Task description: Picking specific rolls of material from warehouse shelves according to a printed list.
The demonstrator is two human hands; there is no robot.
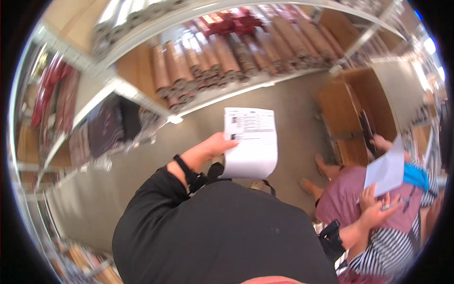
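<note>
A printed white sheet (250, 146) hangs in front of my body, pinched at its left edge by my left hand (220, 144). The sheet's lower end curls. Out to the right, my right hand (373, 215) has its fingers bent around a slim pen (391, 205). Just above these fingers is a second white sheet (385, 170), near a co-worker; whether my fingers touch it I cannot tell. The co-worker's hand (379, 143) reaches to a dark strip at the open cardboard box (347, 118).
Ahead, a metal rack (227, 94) bears several wrapped rolls (189, 61). More shelving with dark and red wrapped goods (111, 125) stands on the left. A co-worker in a mauve garment and striped clothing (345, 194) is close on my right, beside the box. Grey concrete floor (118, 199) lies between.
</note>
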